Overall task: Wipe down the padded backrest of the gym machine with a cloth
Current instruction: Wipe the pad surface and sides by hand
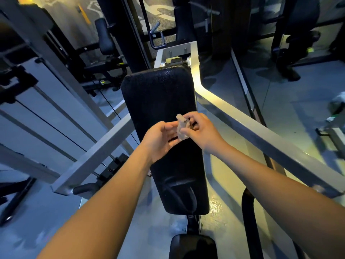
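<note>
- The cloth (182, 128) is a small pale crumpled wad, held over the middle of the black padded backrest (158, 94); it does not seem to be pressed onto it.
- The right hand (201, 131) pinches the cloth with curled fingers and thumb.
- The left hand (162, 137) is loosely spread, fingertips at the cloth's edge.
- The cloth looks light, soft and limp, probably best bunched under flat fingers.
- The backrest looks smooth-skinned and cushioned, so gentle pressure should do.

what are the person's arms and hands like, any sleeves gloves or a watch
The left hand and right hand are bare: no gloves, and no rings, watch or wristband that I can make out. Both forearms are uncovered too, with no sleeve showing down to the edge of the view.
</note>
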